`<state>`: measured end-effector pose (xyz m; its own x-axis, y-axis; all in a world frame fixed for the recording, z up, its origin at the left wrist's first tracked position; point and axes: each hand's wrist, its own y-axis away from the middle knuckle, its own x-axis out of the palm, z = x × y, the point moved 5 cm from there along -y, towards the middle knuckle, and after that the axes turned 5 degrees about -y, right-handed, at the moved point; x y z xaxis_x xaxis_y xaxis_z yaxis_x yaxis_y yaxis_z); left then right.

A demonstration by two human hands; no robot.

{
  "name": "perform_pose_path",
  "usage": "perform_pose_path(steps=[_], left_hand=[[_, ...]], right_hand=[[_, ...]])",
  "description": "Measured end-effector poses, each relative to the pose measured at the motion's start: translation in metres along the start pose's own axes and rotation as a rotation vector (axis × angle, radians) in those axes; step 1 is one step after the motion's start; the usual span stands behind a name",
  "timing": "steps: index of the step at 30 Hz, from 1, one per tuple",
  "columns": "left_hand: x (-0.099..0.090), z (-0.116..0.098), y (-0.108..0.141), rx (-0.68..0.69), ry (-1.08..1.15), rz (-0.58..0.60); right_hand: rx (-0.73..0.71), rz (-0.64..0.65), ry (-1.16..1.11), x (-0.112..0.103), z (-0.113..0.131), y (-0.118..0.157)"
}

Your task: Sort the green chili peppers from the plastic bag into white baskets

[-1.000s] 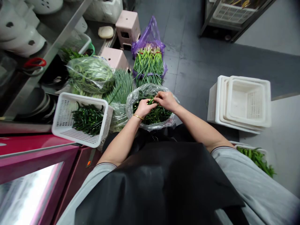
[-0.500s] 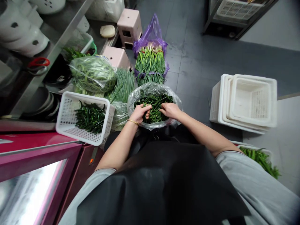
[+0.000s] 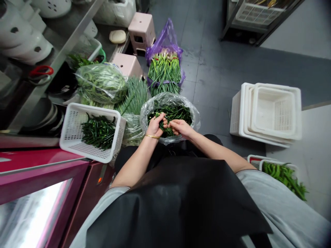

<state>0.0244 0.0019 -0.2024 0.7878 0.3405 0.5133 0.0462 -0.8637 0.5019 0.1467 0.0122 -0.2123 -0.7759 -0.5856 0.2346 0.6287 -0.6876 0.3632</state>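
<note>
A clear plastic bag stands open in front of me, filled with thin dark green peppers. Over its left part my left hand, with a gold bangle at the wrist, is closed around some green peppers. My right hand is pinched close beside it, its fingertips near the left fingers; what they hold is too small to make out. To the left, a white perforated basket holds a heap of similar dark green peppers.
Beyond the bag lie green stalks in a purple bag. Bagged green beans and pink stools are at the left. Stacked white baskets stand right, above a basket of green peppers. A shelf edge runs upper left.
My right hand has moved left, closer to my left hand, and its fingers now meet near the left fingertips. My left hand has turned slightly upward. The view has shifted a little.
</note>
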Motion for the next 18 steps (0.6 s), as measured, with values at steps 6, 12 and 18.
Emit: perform_pose_path(steps=[6, 12, 18], left_hand=[[-0.001, 0.000, 0.022, 0.109, -0.168, 0.018], [-0.011, -0.024, 0.028, 0.216, -0.154, 0.031], [-0.021, -0.023, 0.007, -0.034, -0.042, 0.113]], right_hand=[[-0.031, 0.098, 0.668, 0.010, 0.018, 0.018], [0.043, -0.038, 1.605, -0.024, 0.041, 0.000], [-0.003, -0.085, 1.671, -0.043, 0.032, -0.040]])
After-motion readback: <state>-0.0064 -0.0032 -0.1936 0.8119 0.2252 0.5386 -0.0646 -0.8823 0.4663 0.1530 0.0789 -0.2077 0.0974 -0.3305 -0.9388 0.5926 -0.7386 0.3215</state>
